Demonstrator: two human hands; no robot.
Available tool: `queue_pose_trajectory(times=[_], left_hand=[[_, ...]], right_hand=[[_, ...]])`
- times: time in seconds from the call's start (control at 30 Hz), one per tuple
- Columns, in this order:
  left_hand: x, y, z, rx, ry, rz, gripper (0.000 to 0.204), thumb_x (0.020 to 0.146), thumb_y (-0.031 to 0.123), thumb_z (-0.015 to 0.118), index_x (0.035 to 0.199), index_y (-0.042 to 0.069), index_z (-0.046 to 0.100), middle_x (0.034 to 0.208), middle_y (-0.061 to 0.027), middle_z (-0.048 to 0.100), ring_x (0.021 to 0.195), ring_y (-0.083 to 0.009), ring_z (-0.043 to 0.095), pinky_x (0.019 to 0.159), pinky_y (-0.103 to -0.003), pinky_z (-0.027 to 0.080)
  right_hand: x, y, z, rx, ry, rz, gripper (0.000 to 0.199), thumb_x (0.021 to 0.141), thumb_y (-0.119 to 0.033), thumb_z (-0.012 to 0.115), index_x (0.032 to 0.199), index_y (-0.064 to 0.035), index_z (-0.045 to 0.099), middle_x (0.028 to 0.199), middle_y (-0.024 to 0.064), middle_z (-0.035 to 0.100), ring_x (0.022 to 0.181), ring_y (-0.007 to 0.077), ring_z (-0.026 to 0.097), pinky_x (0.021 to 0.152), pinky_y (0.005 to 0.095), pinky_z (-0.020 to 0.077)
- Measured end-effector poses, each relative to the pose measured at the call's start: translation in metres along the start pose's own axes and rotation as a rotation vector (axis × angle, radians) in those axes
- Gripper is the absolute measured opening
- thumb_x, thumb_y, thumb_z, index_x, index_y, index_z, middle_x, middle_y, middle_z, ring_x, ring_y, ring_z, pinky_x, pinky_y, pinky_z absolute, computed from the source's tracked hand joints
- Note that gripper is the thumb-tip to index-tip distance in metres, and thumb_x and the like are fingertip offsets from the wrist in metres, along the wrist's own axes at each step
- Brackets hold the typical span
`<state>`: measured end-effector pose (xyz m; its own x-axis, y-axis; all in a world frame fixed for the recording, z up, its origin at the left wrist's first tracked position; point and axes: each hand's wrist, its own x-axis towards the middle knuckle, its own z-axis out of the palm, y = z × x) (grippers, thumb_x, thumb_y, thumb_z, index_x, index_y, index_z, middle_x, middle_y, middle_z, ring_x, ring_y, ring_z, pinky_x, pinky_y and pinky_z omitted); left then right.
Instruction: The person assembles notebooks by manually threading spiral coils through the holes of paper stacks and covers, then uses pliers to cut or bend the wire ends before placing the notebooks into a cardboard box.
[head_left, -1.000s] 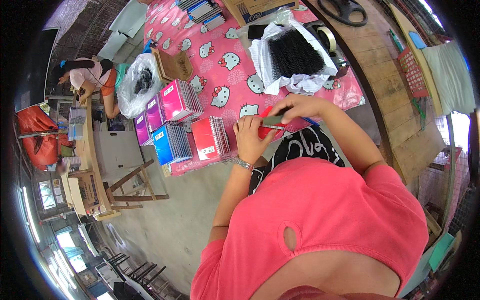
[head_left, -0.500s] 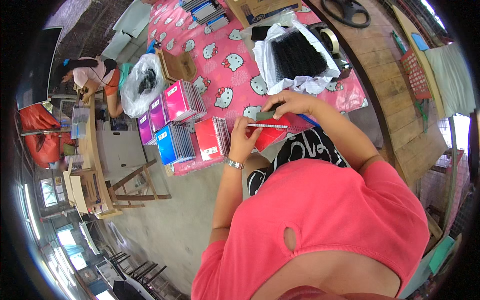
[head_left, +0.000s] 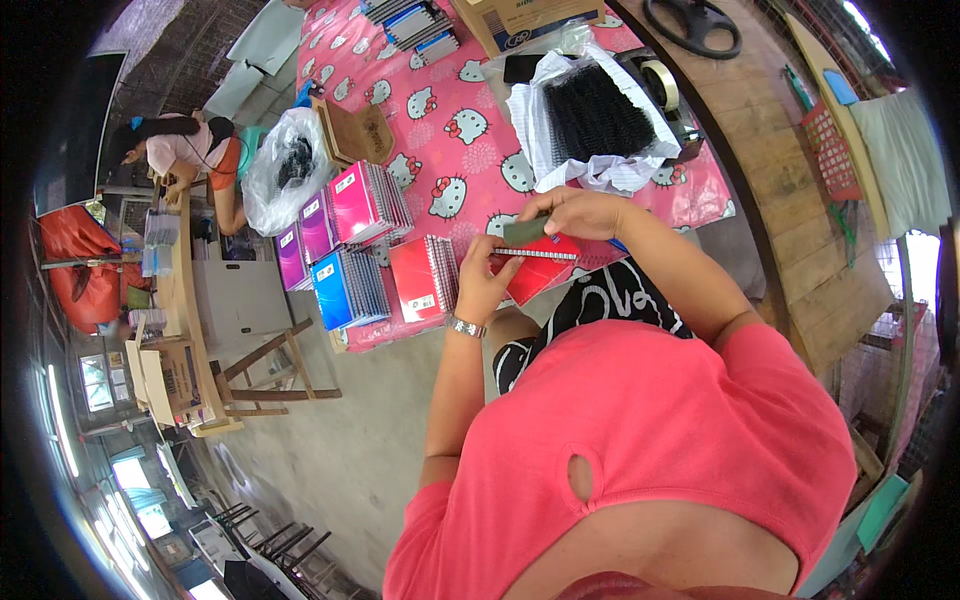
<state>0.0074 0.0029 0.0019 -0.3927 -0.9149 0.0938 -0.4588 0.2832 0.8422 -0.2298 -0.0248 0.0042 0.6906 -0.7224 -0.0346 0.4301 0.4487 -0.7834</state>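
Note:
At the table's near edge, my left hand (head_left: 482, 278) is closed on the left end of a red notebook (head_left: 536, 274). A pale row of binding holes or coils runs along the notebook's upper edge. My right hand (head_left: 583, 213) grips a small, flat, dark green piece (head_left: 524, 233) by its right side, its fingers curled over it. That piece lies along the binding edge, and its exact kind is not clear. Just left of my left hand is a stack of red spiral notebooks (head_left: 424, 277). Something blue shows partly beneath my right wrist.
Blue notebooks (head_left: 346, 290), pink notebooks (head_left: 368, 202) and purple notebooks (head_left: 316, 226) stand stacked to the left. Black coils (head_left: 596, 112) lie on white wrapping beyond my right hand. Further back are a cardboard box (head_left: 520, 22) and more notebooks (head_left: 412, 28). Another person (head_left: 190, 150) works at the far left.
My right hand has shifted slightly left, and the green piece sits a little further left and more upright to view. My left hand keeps its hold, having barely moved.

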Motion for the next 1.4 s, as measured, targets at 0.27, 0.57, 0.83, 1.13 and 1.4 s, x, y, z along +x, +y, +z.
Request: queue_pose_trajectory(times=[0.27, 0.57, 0.83, 1.13, 1.4], left_hand=[[-0.011, -0.038, 0.01, -0.342, 0.168, -0.174, 0.022, 0.083, 0.001, 0.069, 0.104, -0.002, 0.06, 0.093, -0.0077, 0.063, 0.077, -0.0125, 0.062, 0.068, -0.025, 0.05], [-0.024, -0.025, 0.025, -0.437, 0.353, -0.173, 0.02, 0.091, 0.003, 0.062, 0.109, -0.005, 0.058, 0.098, -0.0084, 0.063, 0.079, -0.0111, 0.062, 0.066, -0.025, 0.054], [-0.022, -0.023, 0.028, -0.21, 0.333, -0.118, 0.021, 0.094, 0.01, 0.059, 0.112, -0.001, 0.057, 0.097, -0.0102, 0.064, 0.072, -0.013, 0.065, 0.059, -0.026, 0.055], [-0.021, -0.026, 0.031, -0.183, 0.388, 0.018, 0.01, 0.092, 0.0, 0.059, 0.101, -0.002, 0.058, 0.091, -0.0083, 0.062, 0.072, -0.012, 0.064, 0.065, -0.025, 0.055], [-0.023, -0.024, 0.024, 0.14, 0.314, -0.054, 0.019, 0.088, 0.006, 0.064, 0.106, 0.002, 0.059, 0.092, -0.0126, 0.064, 0.075, -0.0228, 0.065, 0.063, -0.031, 0.052]], right_hand=[[-0.093, -0.023, -0.017, -0.932, 0.51, -0.188, 0.033, 0.071, -0.011, 0.072, 0.103, -0.0037, 0.067, 0.106, 0.0078, 0.064, 0.099, 0.0213, 0.06, 0.086, 0.0334, 0.0464], [-0.149, 0.036, -0.01, -1.832, 1.107, -0.17, 0.045, 0.069, -0.017, 0.072, 0.11, -0.0099, 0.054, 0.116, 0.0111, 0.055, 0.115, 0.0315, 0.049, 0.106, 0.0558, 0.0249], [-0.098, 0.057, -0.001, -1.784, 0.756, -0.057, 0.051, 0.076, -0.026, 0.072, 0.122, -0.008, 0.058, 0.111, 0.0118, 0.057, 0.109, 0.0305, 0.051, 0.093, 0.046, 0.0395], [-0.055, 0.04, 0.067, -1.334, 0.635, -0.568, 0.047, 0.074, -0.021, 0.074, 0.117, -0.0069, 0.062, 0.107, 0.0123, 0.06, 0.098, 0.0321, 0.056, 0.087, 0.0423, 0.0448], [-0.032, 0.045, 0.077, -1.511, 0.487, -0.468, 0.046, 0.074, -0.027, 0.072, 0.114, -0.0062, 0.063, 0.106, 0.011, 0.059, 0.099, 0.0305, 0.055, 0.088, 0.0424, 0.0443]])
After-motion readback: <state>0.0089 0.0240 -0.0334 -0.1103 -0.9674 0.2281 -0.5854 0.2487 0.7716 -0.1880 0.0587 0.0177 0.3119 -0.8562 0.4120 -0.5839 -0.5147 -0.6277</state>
